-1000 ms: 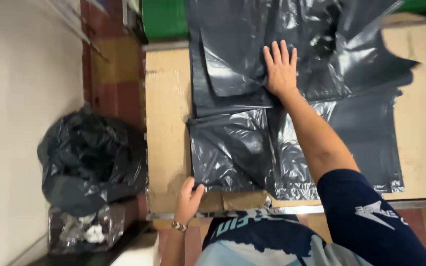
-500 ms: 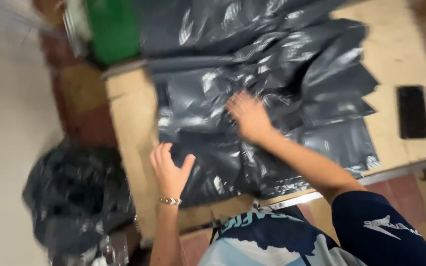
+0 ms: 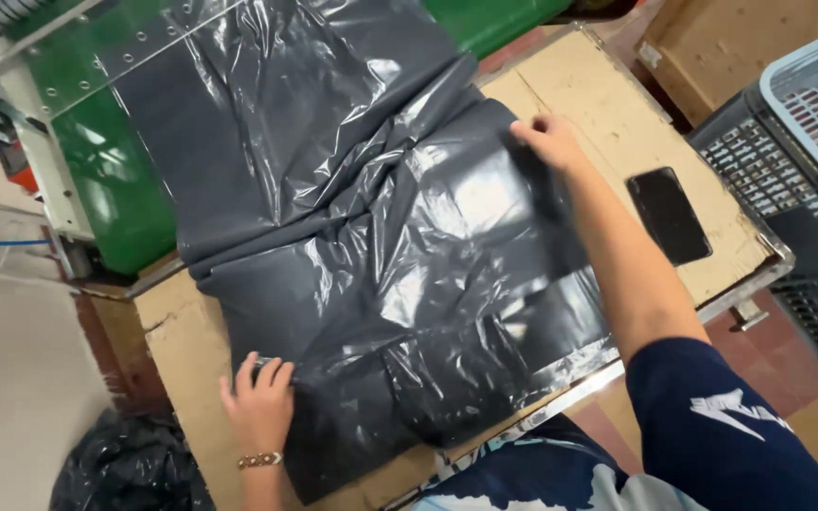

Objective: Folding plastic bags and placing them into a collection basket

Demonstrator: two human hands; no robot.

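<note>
So the big dark grey plastic bag [image 3: 381,284] is spread flat over the worn cardboard-covered table [image 3: 608,114], filling most of the middle of the frame. Left hand [image 3: 259,407] at lower left has its fingers curled onto the bag's near-left edge, while the right hand [image 3: 549,142] at upper right pinches the far-right edge. A black phone [image 3: 668,215] lies on the table right of the bag, and a grey plastic crate [image 3: 797,189] sits at the right edge.

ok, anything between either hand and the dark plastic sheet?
Nothing visible. The left hand is pinching the near left edge of the dark plastic sheet, and the right hand rests on its far right edge. The black phone lies apart on the table.
</note>
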